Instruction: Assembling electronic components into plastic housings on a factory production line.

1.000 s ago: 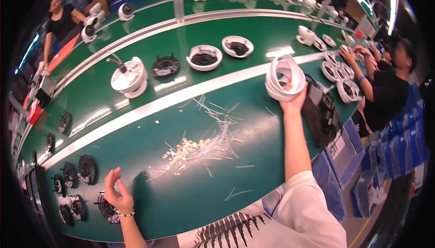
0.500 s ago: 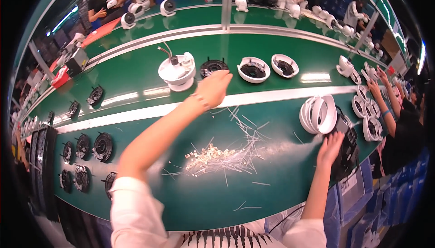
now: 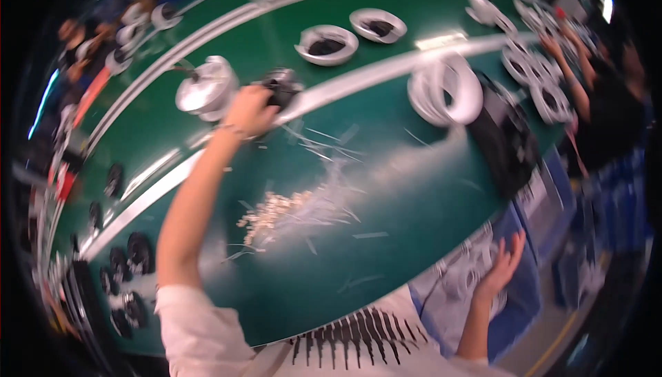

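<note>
My left hand [image 3: 249, 109] reaches across the bench with its fingers closed on the edge of a black round plastic part [image 3: 281, 86]. The part looks tilted and is blurred by motion. Just left of it stands a white rounded housing [image 3: 207, 89] with wires sticking out. My right hand [image 3: 502, 272] is off the bench's right front edge, fingers apart, holding nothing. Below and beside it is a blue-lined bin [image 3: 523, 301] with white plastic parts [image 3: 458, 273] in it.
White rings [image 3: 460, 93] stand stacked beside a black bundle [image 3: 507, 146]. Two white bowls with black insides [image 3: 327, 45] sit farther back. Cut ties [image 3: 321, 205] and small beige pieces [image 3: 272, 213] lie mid-bench. Several black round parts [image 3: 140, 253] rest at left. A co-worker [image 3: 607, 108] works at right.
The view has turned to the right. My left hand has taken hold of the black round part and tilted it up. My right hand has moved from beside the white rings to the bin.
</note>
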A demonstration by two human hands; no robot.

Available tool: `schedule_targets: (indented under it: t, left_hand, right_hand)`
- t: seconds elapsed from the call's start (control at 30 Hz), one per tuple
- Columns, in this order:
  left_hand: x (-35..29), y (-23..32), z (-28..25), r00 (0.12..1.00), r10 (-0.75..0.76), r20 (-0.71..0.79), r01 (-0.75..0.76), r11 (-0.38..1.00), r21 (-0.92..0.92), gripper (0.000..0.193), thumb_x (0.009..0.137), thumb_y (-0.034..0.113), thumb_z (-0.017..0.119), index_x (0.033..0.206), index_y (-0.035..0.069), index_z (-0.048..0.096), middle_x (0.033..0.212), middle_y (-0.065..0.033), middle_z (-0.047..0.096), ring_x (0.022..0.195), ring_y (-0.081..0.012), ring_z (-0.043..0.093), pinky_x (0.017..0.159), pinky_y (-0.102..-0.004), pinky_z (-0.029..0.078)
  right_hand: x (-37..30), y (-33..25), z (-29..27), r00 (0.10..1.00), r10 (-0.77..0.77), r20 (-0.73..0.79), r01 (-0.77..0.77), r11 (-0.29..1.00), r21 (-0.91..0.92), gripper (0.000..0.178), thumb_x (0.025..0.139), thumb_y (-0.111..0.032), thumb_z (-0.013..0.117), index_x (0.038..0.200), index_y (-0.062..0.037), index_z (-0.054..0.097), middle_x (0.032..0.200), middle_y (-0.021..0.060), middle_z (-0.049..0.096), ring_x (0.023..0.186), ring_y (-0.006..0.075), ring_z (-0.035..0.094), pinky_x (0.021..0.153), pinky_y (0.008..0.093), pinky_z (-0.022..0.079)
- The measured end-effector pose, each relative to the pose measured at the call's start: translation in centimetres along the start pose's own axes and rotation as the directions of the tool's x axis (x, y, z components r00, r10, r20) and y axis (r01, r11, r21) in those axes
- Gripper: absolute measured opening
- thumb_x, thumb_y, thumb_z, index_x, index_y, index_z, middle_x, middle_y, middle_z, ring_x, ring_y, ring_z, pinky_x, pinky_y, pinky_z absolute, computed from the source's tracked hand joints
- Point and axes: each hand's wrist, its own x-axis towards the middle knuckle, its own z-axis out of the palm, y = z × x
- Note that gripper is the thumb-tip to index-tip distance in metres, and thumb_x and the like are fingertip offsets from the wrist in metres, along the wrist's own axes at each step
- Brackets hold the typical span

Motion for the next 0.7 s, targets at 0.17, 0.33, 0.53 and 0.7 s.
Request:
schedule_targets:
  t: [0.17, 0.33, 0.53, 0.7]
  left_hand:
    - [-0.3, 2.1, -0.1, 0.993, 0.061, 0.1, -0.075, 0.987, 0.145, 0.049, 0.067, 0.027, 0.066, 0.105, 0.0, 0.053, 0.105, -0.0188, 0.054, 0.098, -0.0328, 0.05, 0.086, -0.0386, 0.04]
    - [1.2, -2.9, 1.0, 0.985, 0.175, 0.003, -0.168, 0.943, 0.287, 0.028, 0.082, 0.016, 0.052, 0.106, 0.001, 0.052, 0.093, -0.0185, 0.057, 0.085, -0.0331, 0.053, 0.075, -0.0372, 0.042]
    - [-3.1, -4.9, -6.5, 0.98, 0.19, -0.057, -0.153, 0.906, 0.396, 0.025, 0.085, 0.004, 0.047, 0.11, 0.0, 0.051, 0.096, -0.0168, 0.057, 0.087, -0.0298, 0.055, 0.076, -0.0328, 0.043]
    - [-13.9, -2.7, -15.3, 0.987, 0.027, -0.158, 0.042, 0.909, 0.415, 0.024, 0.086, 0.003, 0.047, 0.109, 0.0, 0.052, 0.1, -0.014, 0.058, 0.09, -0.0257, 0.056, 0.076, -0.0305, 0.043]
  right_hand:
    - [-2.2, 5.0, -5.8, 0.995, 0.003, -0.098, -0.03, 0.959, -0.281, 0.029, 0.085, -0.011, 0.043, 0.111, 0.0012, 0.048, 0.126, 0.0121, 0.042, 0.114, 0.0223, 0.041, 0.097, 0.0317, 0.028]
    - [-8.1, 12.6, -13.4, 0.999, 0.042, 0.012, -0.024, 0.756, -0.655, 0.028, 0.072, -0.01, 0.058, 0.099, -0.0006, 0.054, 0.11, 0.0162, 0.051, 0.104, 0.0303, 0.047, 0.091, 0.037, 0.034]
    - [-11.8, 18.9, -16.4, 0.936, 0.321, 0.142, -0.066, 0.558, -0.827, 0.044, 0.061, -0.024, 0.069, 0.096, 0.0, 0.055, 0.107, 0.0195, 0.052, 0.103, 0.0333, 0.047, 0.091, 0.039, 0.035]
    - [-9.3, 21.6, -13.3, 0.536, 0.827, 0.169, -0.151, 0.29, -0.945, 0.067, 0.054, -0.042, 0.074, 0.098, 0.0049, 0.055, 0.097, 0.0218, 0.058, 0.09, 0.0335, 0.056, 0.078, 0.0382, 0.044]
